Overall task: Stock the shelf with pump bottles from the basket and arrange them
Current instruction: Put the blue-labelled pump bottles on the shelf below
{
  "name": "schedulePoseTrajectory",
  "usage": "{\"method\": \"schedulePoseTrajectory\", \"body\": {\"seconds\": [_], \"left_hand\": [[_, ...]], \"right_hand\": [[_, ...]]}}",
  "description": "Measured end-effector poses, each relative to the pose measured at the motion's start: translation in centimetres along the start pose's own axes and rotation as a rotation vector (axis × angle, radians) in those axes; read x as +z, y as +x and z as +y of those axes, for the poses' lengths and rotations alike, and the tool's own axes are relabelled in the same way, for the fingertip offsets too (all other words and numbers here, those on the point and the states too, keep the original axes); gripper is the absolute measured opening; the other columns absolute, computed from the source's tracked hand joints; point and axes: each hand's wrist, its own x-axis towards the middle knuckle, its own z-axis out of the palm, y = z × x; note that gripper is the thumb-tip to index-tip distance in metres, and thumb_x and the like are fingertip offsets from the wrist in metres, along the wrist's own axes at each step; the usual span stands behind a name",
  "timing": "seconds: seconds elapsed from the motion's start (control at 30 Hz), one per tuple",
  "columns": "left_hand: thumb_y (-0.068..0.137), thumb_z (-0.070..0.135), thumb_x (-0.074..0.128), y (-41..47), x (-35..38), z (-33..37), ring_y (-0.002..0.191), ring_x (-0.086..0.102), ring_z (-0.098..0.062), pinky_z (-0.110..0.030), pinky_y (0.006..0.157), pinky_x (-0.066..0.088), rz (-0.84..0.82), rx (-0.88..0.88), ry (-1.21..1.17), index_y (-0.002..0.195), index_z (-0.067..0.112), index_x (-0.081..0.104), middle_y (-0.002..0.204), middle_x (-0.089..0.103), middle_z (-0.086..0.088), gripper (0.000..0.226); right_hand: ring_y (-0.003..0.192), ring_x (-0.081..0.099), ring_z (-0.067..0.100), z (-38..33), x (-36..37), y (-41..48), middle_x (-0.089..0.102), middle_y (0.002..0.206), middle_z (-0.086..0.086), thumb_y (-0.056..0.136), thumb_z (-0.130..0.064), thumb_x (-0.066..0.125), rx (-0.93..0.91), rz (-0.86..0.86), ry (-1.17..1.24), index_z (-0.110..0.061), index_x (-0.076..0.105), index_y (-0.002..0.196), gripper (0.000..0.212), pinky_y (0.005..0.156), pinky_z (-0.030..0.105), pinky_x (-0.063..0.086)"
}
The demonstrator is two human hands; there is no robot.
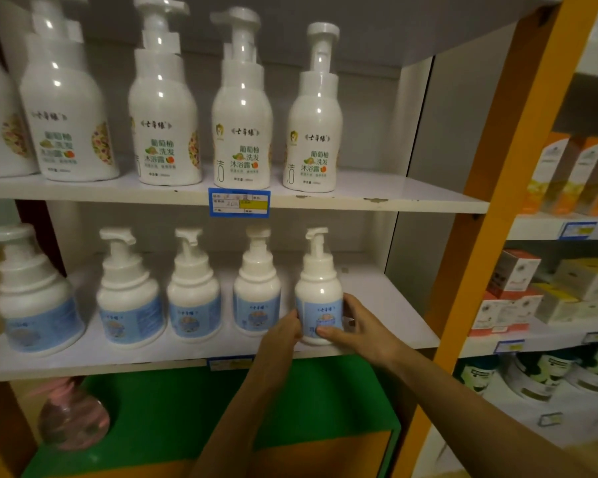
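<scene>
A white pump bottle with a blue label (319,298) stands upright at the right end of a row on the lower white shelf (394,305). My left hand (285,334) grips its left side and my right hand (358,327) wraps round its right side, thumb on the label. Several matching blue-label pump bottles (194,291) stand in the row to its left. The basket is not in view.
The upper shelf (411,196) carries several taller white pump bottles (242,108) with green print. An orange post (491,208) bounds the unit on the right, with boxed goods (567,174) beyond. Below sit a green surface (194,408) and a pink bottle (73,419).
</scene>
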Motion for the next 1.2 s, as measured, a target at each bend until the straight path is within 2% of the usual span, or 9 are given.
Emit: {"method": "schedulePoseTrajectory", "body": {"seconds": [0.27, 0.37, 0.47, 0.6, 0.67, 0.77, 0.9, 1.07, 1.2], "left_hand": [[0.092, 0.017, 0.042, -4.6, 1.8, 4.1, 0.095, 0.043, -0.019, -0.03, 0.08, 0.038, 0.039, 0.091, 0.174, 0.096, 0.02, 0.039, 0.082, 0.044, 0.006, 0.006], [0.1, 0.021, 0.029, -5.5, 1.6, 4.4, 0.107, 0.046, -0.028, -0.037, 0.101, 0.035, 0.133, 0.118, 0.222, 0.066, 0.016, 0.038, 0.101, 0.052, -0.017, 0.035], [0.1, 0.034, 0.021, -7.6, 1.1, 4.5, 0.119, 0.045, -0.029, -0.038, 0.108, 0.028, 0.155, 0.216, 0.297, 0.064, 0.018, 0.039, 0.125, 0.049, -0.022, 0.043], [0.1, 0.034, 0.02, -7.4, 0.7, 4.0, 0.082, 0.047, -0.01, -0.022, 0.08, 0.038, 0.115, 0.254, 0.305, 0.068, 0.023, 0.037, 0.087, 0.051, 0.001, 0.039], [0.1, 0.026, 0.024, -8.3, 0.5, 3.9, 0.082, 0.045, -0.006, -0.005, 0.064, 0.036, 0.04, 0.217, 0.268, 0.081, 0.027, 0.044, 0.087, 0.046, 0.01, 0.027], [0.097, 0.011, 0.033, -10.5, -0.3, 4.2, 0.107, 0.036, -0.004, 0.005, 0.077, 0.029, 0.002, 0.29, 0.322, 0.133, 0.018, 0.037, 0.112, 0.041, 0.014, 0.037], [0.093, 0.012, 0.044, -14.1, -2.0, 4.8, 0.101, 0.059, -0.006, -0.013, 0.086, 0.043, 0.059, 0.418, 0.356, 0.113, 0.011, 0.061, 0.115, 0.064, 0.003, 0.026], [0.09, 0.009, 0.051, -17.4, -5.3, 3.1, 0.067, 0.063, -0.003, -0.009, 0.065, 0.049, 0.024, 0.372, 0.417, 0.09, 0.01, 0.067, 0.08, 0.07, -0.001, 0.016], [0.087, 0.013, 0.055, -19.0, -7.6, -0.7, 0.08, 0.066, -0.017, -0.026, 0.075, 0.053, 0.017, 0.249, 0.572, 0.094, 0.012, 0.068, 0.086, 0.071, -0.004, 0.015]], "right_hand": [[0.119, 0.046, 0.013, 1.1, 0.4, 1.1, 0.047, 0.126, -0.005, 0.078, -0.017, 0.07, -0.024, 0.004, -0.004, -0.017, 0.029, 0.133, 0.068, 0.097, 0.026, 0.042], [0.118, 0.046, 0.013, 0.7, 0.9, 1.6, 0.046, 0.126, -0.005, 0.082, -0.012, 0.064, -0.013, -0.023, 0.042, -0.018, 0.024, 0.137, 0.068, 0.102, 0.031, 0.042], [0.121, 0.047, 0.018, 0.7, 1.0, 2.2, 0.047, 0.132, -0.001, 0.083, -0.017, 0.065, 0.008, -0.017, 0.012, -0.021, 0.018, 0.141, 0.075, 0.107, 0.043, 0.039], [0.138, 0.031, 0.027, 1.3, 1.5, 3.2, 0.037, 0.148, 0.003, 0.073, -0.055, 0.062, 0.068, 0.011, -0.202, -0.028, -0.001, 0.145, 0.098, 0.117, 0.055, 0.011], [0.144, 0.011, 0.026, 0.9, 2.0, 2.6, 0.019, 0.155, 0.006, 0.084, -0.046, 0.055, 0.1, 0.062, -0.304, -0.016, -0.011, 0.145, 0.095, 0.117, 0.048, -0.005], [0.141, 0.021, 0.023, 0.5, 3.1, 0.0, 0.026, 0.152, 0.006, 0.087, -0.033, 0.057, 0.041, 0.304, -0.215, -0.013, 0.012, 0.145, 0.075, 0.116, 0.042, 0.017], [0.109, 0.049, 0.011, 0.8, 5.0, -4.6, 0.051, 0.114, -0.007, 0.086, -0.011, 0.058, -0.15, 0.477, -0.254, -0.023, 0.049, 0.112, 0.03, 0.097, 0.036, 0.047], [0.083, 0.052, 0.002, 1.9, 8.3, -8.1, 0.057, 0.095, -0.01, 0.084, -0.006, 0.06, -0.112, 0.195, -0.289, -0.022, 0.056, 0.101, 0.025, 0.073, 0.014, 0.039], [0.098, 0.056, 0.016, 4.5, 12.4, -10.1, 0.062, 0.108, 0.004, 0.083, 0.001, 0.056, 0.103, -0.069, -0.296, -0.008, 0.061, 0.11, 0.029, 0.085, 0.019, 0.041]]}}
